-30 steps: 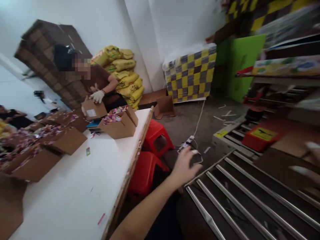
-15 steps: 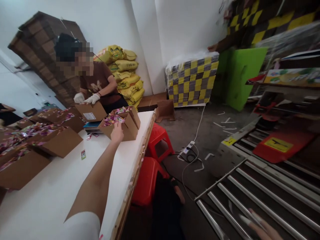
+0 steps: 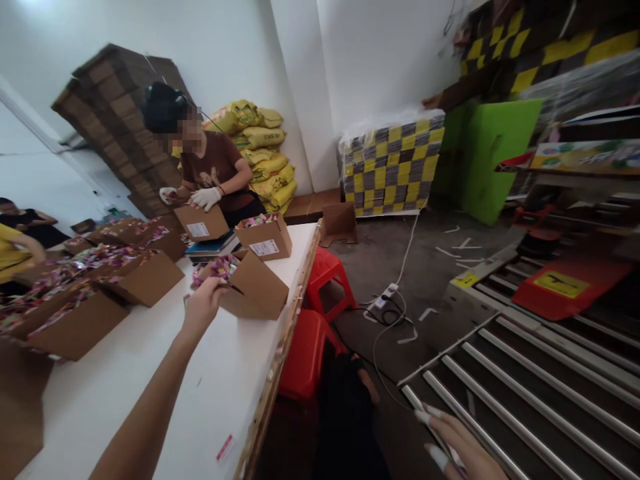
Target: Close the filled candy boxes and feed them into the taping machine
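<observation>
My left hand (image 3: 203,305) is closed on the upper edge of an open cardboard box (image 3: 263,288) filled with small purple and pink packets (image 3: 217,268). The box sits tilted on the white table (image 3: 200,413). At the lower right, my right hand (image 3: 463,437) hovers by the metal roller conveyor (image 3: 500,383), fingers apart, white covers on some fingertips. Nothing shows in it. Just beyond my left hand's box stands another filled box (image 3: 265,237) with a white label. A red-and-white slip (image 3: 225,448) lies near the table's edge.
Across the table a co-worker (image 3: 215,160) in white gloves handles a labelled box (image 3: 203,223). Several filled boxes (image 3: 145,280) line the left side. Red stools (image 3: 300,353) stand against the table edge. A power strip (image 3: 385,298) with cables lies on the floor.
My left hand has drawn its box nearer and away from the labelled box behind it. The view has shifted, and my right hand shows more fully over the rollers.
</observation>
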Available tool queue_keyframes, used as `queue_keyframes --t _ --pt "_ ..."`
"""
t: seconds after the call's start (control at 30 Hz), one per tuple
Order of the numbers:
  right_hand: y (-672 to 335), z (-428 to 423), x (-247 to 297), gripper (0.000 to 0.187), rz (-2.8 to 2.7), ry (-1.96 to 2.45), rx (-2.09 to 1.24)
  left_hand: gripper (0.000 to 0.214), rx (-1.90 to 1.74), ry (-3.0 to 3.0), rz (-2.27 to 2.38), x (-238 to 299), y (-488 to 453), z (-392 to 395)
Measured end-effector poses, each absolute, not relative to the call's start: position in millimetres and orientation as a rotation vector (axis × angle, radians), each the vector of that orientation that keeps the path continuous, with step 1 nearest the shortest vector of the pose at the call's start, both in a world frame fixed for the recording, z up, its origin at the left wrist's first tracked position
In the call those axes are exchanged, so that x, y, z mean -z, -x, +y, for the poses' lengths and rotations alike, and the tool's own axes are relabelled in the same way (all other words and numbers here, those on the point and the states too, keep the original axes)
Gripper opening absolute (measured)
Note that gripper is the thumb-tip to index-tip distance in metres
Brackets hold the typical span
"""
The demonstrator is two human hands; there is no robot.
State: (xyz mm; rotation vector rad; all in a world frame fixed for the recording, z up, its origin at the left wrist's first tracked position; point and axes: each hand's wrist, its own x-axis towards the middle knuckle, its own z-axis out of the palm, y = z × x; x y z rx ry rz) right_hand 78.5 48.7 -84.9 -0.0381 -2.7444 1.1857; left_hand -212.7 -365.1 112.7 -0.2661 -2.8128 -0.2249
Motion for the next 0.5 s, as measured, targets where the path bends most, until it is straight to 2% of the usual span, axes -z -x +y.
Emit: queue_keyframes --t 0.23,0.3,0.4,0.43,0.5 --pt "-34.6 -36.7 21.9 0.041 -2.629 -0.412 -1.325 0.018 0.225 0.425 -2.752 -163.6 71.8 -352.4" --pt "-23.1 -65.1 -9.4 0.053 -2.524 -0.514 -1.319 0.017 0.161 0.611 -2.747 -170.4 39.3 -333.5" --pt "-12.8 -105.4 -55.8 0.086 -2.392 -0.657 -1.354 0.016 0.096 0.800 -2.717 -173.2 5.4 -305.1" --pt "-11.3 -116.4 -66.8 0.091 -2.382 -0.688 -1.355 0.016 0.107 0.832 -2.709 -173.2 -2.1 -298.8" --pt "-10.6 -132.2 -78.1 0.083 -2.391 -0.699 -1.328 0.013 0.234 0.907 -2.668 -173.2 -11.1 -296.1"
